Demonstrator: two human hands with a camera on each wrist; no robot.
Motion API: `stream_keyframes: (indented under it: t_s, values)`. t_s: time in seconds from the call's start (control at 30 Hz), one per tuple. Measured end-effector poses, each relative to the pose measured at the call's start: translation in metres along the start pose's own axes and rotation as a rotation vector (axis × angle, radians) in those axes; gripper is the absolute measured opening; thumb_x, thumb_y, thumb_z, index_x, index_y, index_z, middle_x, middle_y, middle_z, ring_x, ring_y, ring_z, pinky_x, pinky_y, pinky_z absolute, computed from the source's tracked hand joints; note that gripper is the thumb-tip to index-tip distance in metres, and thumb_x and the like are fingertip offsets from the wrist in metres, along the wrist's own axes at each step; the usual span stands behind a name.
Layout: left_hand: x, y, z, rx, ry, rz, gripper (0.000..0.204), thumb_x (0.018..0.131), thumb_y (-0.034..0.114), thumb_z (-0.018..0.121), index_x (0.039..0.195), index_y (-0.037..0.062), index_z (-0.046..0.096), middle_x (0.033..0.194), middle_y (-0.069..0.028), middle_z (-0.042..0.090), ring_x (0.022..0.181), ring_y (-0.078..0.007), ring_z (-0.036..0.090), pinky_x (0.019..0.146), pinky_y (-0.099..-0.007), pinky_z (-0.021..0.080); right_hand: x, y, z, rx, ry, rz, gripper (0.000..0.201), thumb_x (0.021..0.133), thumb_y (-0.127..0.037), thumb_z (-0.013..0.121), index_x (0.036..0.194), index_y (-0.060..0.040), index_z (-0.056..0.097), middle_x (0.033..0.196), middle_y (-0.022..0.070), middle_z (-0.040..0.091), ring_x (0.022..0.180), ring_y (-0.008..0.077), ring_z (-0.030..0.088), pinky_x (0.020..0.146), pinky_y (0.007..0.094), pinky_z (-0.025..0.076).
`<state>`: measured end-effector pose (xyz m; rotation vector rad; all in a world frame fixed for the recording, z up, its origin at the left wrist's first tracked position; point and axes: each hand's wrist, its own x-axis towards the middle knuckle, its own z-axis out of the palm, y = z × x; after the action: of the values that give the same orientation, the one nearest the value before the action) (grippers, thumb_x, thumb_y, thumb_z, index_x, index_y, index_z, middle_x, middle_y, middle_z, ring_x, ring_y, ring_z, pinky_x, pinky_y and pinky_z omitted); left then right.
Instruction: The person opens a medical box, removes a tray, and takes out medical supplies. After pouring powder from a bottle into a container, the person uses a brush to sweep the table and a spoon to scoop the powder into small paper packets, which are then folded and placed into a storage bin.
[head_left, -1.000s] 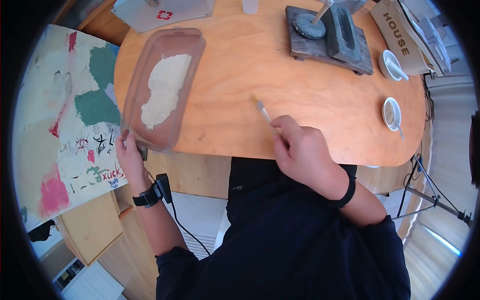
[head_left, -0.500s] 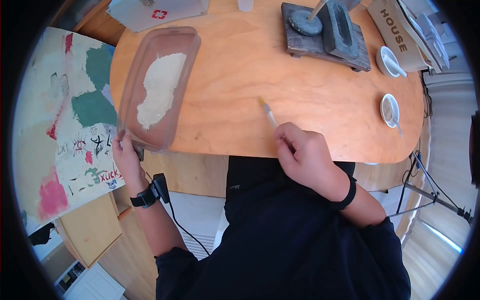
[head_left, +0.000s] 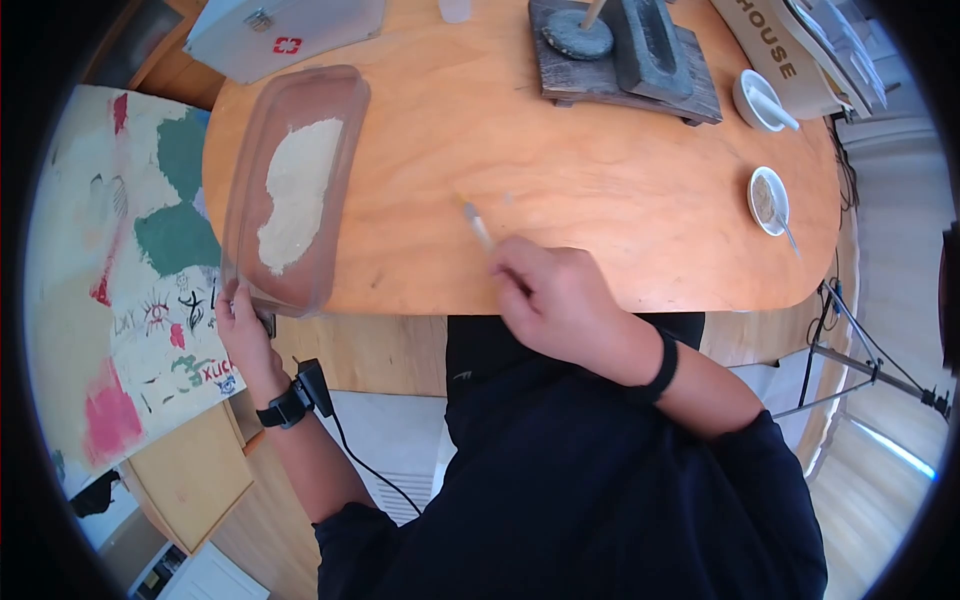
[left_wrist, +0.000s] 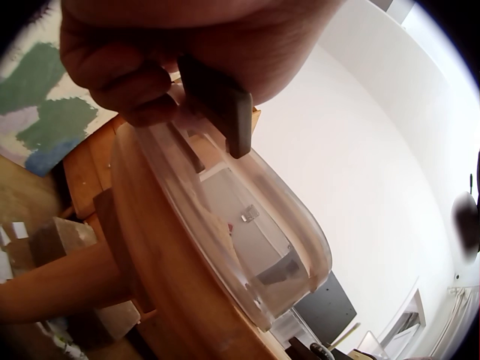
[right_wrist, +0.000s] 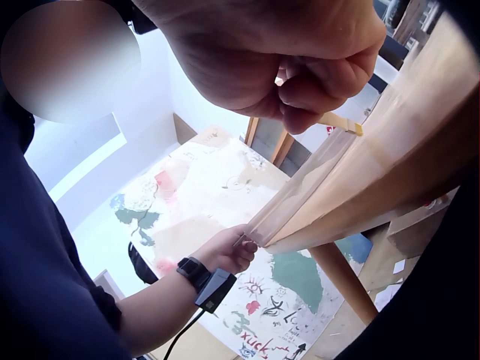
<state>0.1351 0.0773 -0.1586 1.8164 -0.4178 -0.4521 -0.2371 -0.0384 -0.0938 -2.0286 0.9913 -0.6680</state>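
Note:
A clear, reddish-tinted plastic container [head_left: 283,102] stands at the table's left side, with a patch of pale powder [head_left: 300,185] spread inside it. My left hand [head_left: 248,340] grips its near left corner; in the left wrist view the fingers [left_wrist: 124,82] curl at the container wall [left_wrist: 195,217]. Over the middle of the table, my right hand [head_left: 560,298] pinches a slim brush [head_left: 478,226] with a pale handle and yellowish bristles pointing away from me. From the right wrist, curled fingers [right_wrist: 315,90] hide most of its handle.
At the back right, a dark stand [head_left: 560,85] bears a round stone and a trough-shaped block. A white mortar with pestle [head_left: 755,105] and a small bowl of powder [head_left: 766,188] sit to the right. A white case [head_left: 330,40] is behind the container; a painted board [head_left: 110,330] stands left.
The right hand and brush first shift slightly right, then move left toward the container. My left hand keeps its grip on the corner. The head view has shifted a little.

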Motion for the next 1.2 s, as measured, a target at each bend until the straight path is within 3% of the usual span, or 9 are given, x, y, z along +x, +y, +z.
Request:
stream_keyframes:
  t_s: [0.23, 0.33, 0.4, 0.5, 0.67, 0.83, 0.93, 1.03, 1.2]
  values:
    - [0.007, -0.007, -0.008, -0.013, -0.029, -0.013, 0.036, 0.100, 0.020, 0.058, 0.128, -0.0023, 0.055, 0.120, -0.0107, 0.063, 0.108, -0.0159, 0.060, 0.092, -0.0293, 0.048, 0.003, 0.011, 0.006, -0.008, 0.076, 0.070, 0.003, 0.086, -0.002, 0.060, 0.089, -0.0019, 0.059, 0.060, 0.0148, 0.059, 0.053, 0.0311, 0.062, 0.052, 0.0387, 0.049]
    - [0.002, 0.000, -0.007, 0.014, -0.013, -0.022, 0.035, 0.100, 0.020, 0.058, 0.128, -0.0018, 0.055, 0.122, -0.0106, 0.062, 0.110, -0.0168, 0.059, 0.095, -0.0302, 0.047, -0.020, 0.017, -0.024, -0.005, 0.116, 0.171, 0.006, 0.085, -0.003, 0.058, 0.089, -0.0018, 0.062, 0.063, 0.0170, 0.062, 0.056, 0.0350, 0.064, 0.055, 0.0419, 0.052]
    - [0.003, -0.005, -0.009, 0.024, -0.007, 0.000, 0.035, 0.100, 0.020, 0.058, 0.128, -0.0016, 0.056, 0.124, -0.0102, 0.061, 0.112, -0.0172, 0.058, 0.097, -0.0307, 0.045, -0.031, 0.019, -0.037, 0.044, 0.086, 0.360, 0.005, 0.085, -0.001, 0.059, 0.089, -0.0020, 0.061, 0.062, 0.0142, 0.061, 0.052, 0.0277, 0.063, 0.051, 0.0361, 0.050]
    - [0.005, -0.007, -0.009, 0.015, -0.014, 0.003, 0.036, 0.100, 0.020, 0.058, 0.129, -0.0014, 0.056, 0.123, -0.0107, 0.062, 0.112, -0.0174, 0.058, 0.097, -0.0304, 0.045, -0.030, 0.013, -0.040, 0.083, 0.104, 0.295, 0.004, 0.085, 0.000, 0.060, 0.088, -0.0021, 0.061, 0.060, 0.0112, 0.060, 0.049, 0.0218, 0.060, 0.050, 0.0319, 0.048]
    - [0.009, -0.006, -0.015, 0.035, -0.025, -0.017, 0.036, 0.100, 0.021, 0.059, 0.128, -0.0012, 0.056, 0.124, -0.0119, 0.062, 0.113, -0.0179, 0.059, 0.097, -0.0304, 0.045, 0.005, 0.005, -0.004, 0.090, 0.143, 0.084, 0.003, 0.085, -0.003, 0.060, 0.088, -0.0021, 0.061, 0.060, 0.0150, 0.060, 0.053, 0.0316, 0.063, 0.051, 0.0387, 0.050]
    - [0.009, -0.007, -0.013, 0.018, -0.041, -0.026, 0.039, 0.100, 0.021, 0.058, 0.130, -0.0021, 0.054, 0.124, -0.0130, 0.062, 0.112, -0.0190, 0.060, 0.096, -0.0311, 0.047, 0.003, 0.016, -0.007, -0.002, 0.136, 0.163, 0.003, 0.089, 0.001, 0.057, 0.090, -0.0015, 0.059, 0.062, 0.0083, 0.060, 0.051, 0.0151, 0.057, 0.049, 0.0295, 0.044]
    - [0.006, -0.004, -0.012, 0.039, -0.025, -0.040, 0.039, 0.099, 0.021, 0.058, 0.130, -0.0029, 0.055, 0.125, -0.0131, 0.061, 0.113, -0.0189, 0.059, 0.098, -0.0311, 0.045, -0.020, 0.027, -0.025, 0.066, 0.218, 0.278, 0.003, 0.085, -0.002, 0.059, 0.088, -0.0022, 0.060, 0.060, 0.0141, 0.060, 0.053, 0.0289, 0.064, 0.052, 0.0388, 0.050]
    - [0.005, -0.004, -0.011, 0.050, -0.013, -0.005, 0.038, 0.099, 0.020, 0.058, 0.129, -0.0030, 0.055, 0.125, -0.0131, 0.061, 0.114, -0.0188, 0.059, 0.099, -0.0311, 0.045, -0.036, 0.026, -0.043, 0.122, 0.133, 0.354, 0.005, 0.085, -0.001, 0.060, 0.089, -0.0038, 0.060, 0.060, 0.0125, 0.059, 0.052, 0.0260, 0.063, 0.050, 0.0378, 0.049]
    - [0.006, 0.000, -0.009, 0.048, -0.035, -0.014, 0.037, 0.100, 0.020, 0.058, 0.129, -0.0030, 0.054, 0.125, -0.0132, 0.061, 0.114, -0.0188, 0.059, 0.099, -0.0312, 0.044, -0.021, 0.015, -0.014, 0.021, 0.053, -0.066, 0.004, 0.084, -0.003, 0.060, 0.087, -0.0029, 0.058, 0.060, 0.0144, 0.060, 0.054, 0.0342, 0.062, 0.050, 0.0430, 0.049]
